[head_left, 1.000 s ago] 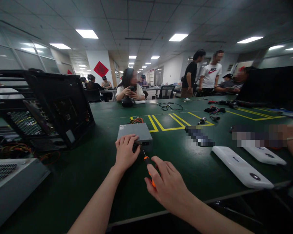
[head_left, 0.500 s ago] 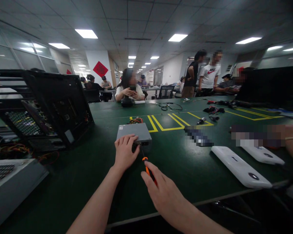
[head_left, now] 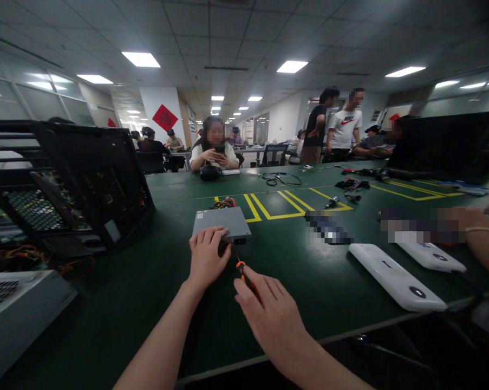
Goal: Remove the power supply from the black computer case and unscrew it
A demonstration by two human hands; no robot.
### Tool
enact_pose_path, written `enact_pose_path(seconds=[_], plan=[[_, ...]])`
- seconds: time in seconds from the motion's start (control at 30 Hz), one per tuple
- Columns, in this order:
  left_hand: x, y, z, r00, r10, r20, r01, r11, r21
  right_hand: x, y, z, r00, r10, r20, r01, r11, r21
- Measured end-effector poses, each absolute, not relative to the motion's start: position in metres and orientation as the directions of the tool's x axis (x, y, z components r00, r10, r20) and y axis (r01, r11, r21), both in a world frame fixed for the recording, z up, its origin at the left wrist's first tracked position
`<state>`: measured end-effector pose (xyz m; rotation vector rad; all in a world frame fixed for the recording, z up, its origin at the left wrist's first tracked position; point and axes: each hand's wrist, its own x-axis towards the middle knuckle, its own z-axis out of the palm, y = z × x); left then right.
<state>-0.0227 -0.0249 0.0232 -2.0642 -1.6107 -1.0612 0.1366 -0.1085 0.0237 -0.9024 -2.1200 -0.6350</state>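
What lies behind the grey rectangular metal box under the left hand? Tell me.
Behind the grey rectangular metal box, a tangle of thin multicoloured wires shows past its far edge. The box covers whatever else lies directly behind; where the wires lead cannot be seen.

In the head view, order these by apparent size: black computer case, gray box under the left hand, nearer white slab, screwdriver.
1. Black computer case
2. Gray box and nearer white slab: too alike to rank; left hand hides part of the box
3. Screwdriver, partly hidden by right hand
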Motion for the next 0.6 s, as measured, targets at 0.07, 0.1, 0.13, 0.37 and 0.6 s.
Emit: enact_pose_path(seconds=[0.07, 0.1, 0.13, 0.37, 0.6], plan=[[-0.0225, -0.0254, 0.0236, 0.090, 0.697, 0.712, 0.929, -0.316, 0.191, 0.1387, -0.1066, 0.0245, -0.429, 0.417, 0.801, 0.785, 0.612, 0.102], [-0.0225, -0.0255, 0.0236, 0.090, 0.697, 0.711, 0.929, -0.316, 0.192, 0.1390, -0.1065, 0.0251, -0.407, 0.435, 0.803, 0.795, 0.602, 0.077], [-0.0225, -0.0255, 0.0236, 0.089, 0.697, 0.711, 0.930, -0.315, 0.192, 0.1385, -0.1073, 0.0254, -0.394, 0.454, 0.799, 0.803, 0.593, 0.059], [-0.0217, -0.0250, 0.0228, 0.085, 0.694, 0.715, 0.932, -0.309, 0.189, 0.1294, -0.1119, 0.0207, -0.449, 0.429, 0.784, 0.766, 0.636, 0.090], [-0.0227, -0.0253, 0.0240, 0.090, 0.696, 0.712, 0.929, -0.316, 0.191, 0.1340, -0.1083, 0.0242, -0.460, 0.405, 0.790, 0.696, 0.717, 0.038]])
